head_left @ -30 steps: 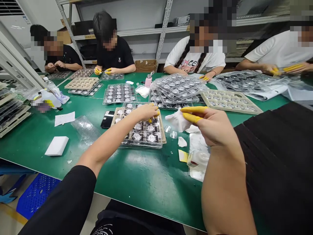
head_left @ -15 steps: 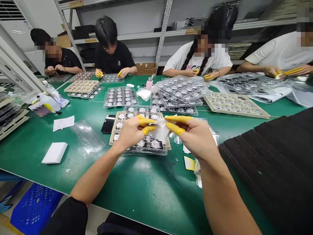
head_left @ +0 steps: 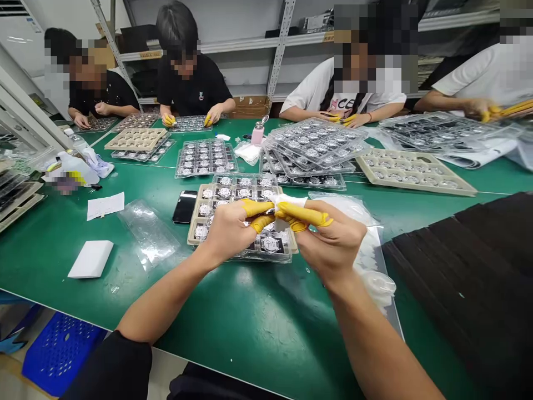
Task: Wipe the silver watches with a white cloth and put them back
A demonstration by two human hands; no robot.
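My left hand (head_left: 233,230) and my right hand (head_left: 333,239) meet above a beige tray (head_left: 195,228) of round silver watch parts. Both wear yellow finger cots. The left fingers pinch a small round part (head_left: 270,212), mostly hidden. The right fingers press a white cloth (head_left: 287,201) against that part. The tray lies on the green table (head_left: 250,311), stacked on a clear blister tray.
A black phone (head_left: 185,206) lies left of the tray. A white block (head_left: 90,259), paper slip (head_left: 105,205) and clear plastic film (head_left: 147,230) sit further left. Black foam sheets (head_left: 470,266) fill the right. Stacked clear trays (head_left: 312,147) and several co-workers are across the table.
My left hand took a part out of the tray and came back toward me. My right hand brought the cloth onto it, and the two hands closed together.
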